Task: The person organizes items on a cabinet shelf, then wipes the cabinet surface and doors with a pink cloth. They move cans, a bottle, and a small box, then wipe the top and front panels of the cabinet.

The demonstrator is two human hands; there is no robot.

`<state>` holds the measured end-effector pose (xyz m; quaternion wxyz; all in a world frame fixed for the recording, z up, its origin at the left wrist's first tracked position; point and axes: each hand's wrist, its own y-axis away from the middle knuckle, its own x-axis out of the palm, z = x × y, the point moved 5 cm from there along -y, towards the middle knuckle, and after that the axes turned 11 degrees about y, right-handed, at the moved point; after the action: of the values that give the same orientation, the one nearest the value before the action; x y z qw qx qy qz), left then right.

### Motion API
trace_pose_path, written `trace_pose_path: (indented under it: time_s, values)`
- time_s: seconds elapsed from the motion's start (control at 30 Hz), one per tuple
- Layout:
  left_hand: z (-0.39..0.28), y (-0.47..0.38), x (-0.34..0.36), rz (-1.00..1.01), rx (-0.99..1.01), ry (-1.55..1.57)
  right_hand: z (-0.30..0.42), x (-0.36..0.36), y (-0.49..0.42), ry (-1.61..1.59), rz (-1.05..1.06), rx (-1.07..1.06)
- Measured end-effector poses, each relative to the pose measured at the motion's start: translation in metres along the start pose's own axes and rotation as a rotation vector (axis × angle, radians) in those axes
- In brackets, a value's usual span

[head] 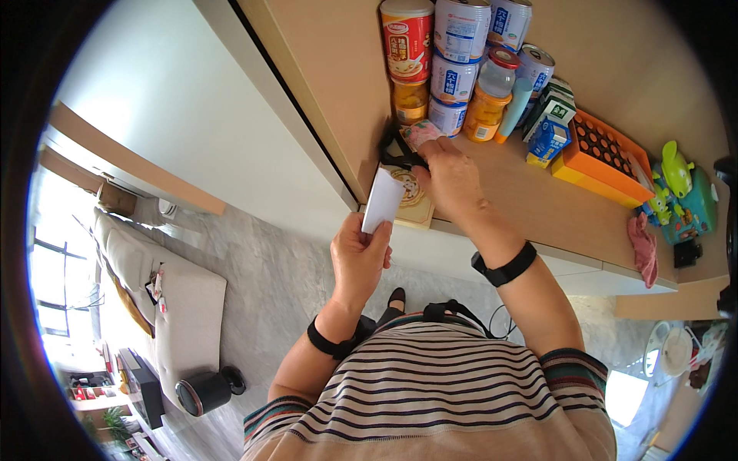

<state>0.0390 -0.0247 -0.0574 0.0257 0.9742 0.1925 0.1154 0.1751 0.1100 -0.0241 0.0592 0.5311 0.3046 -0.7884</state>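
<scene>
My left hand grips a folded white paper or thin white carton, held upright at the shelf's front edge. Over the shelf's left corner, my right hand has its fingertips at a pink floral packet. A black strap-like object lies between its thumb and fingers; whether the hand grips it is hidden. Below these, a cream flat box with a round gold print rests on the wooden shelf, partly covered by the white piece and my right hand.
Stacked drink cans, a red porridge can and jars stand at the back. Milk cartons, an orange box, green toy figures and a pink cloth line the right. A pale panel borders the left.
</scene>
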Motion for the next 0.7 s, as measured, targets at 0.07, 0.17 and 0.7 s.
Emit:
trace_pose_path:
  time_s: [0.07, 0.17, 0.7]
  values:
    - [0.001, -0.004, 0.006, -0.005, -0.026, -0.010, -0.002, 0.005, -0.004, -0.043, -0.043, 0.032]
    - [0.000, -0.012, 0.015, 0.010, -0.052, 0.002, -0.014, 0.001, -0.006, -0.179, -0.171, 0.117]
    - [-0.010, -0.071, 0.059, -0.095, -0.197, 0.264, -0.066, -0.032, 0.046, -0.633, -0.315, 0.379]
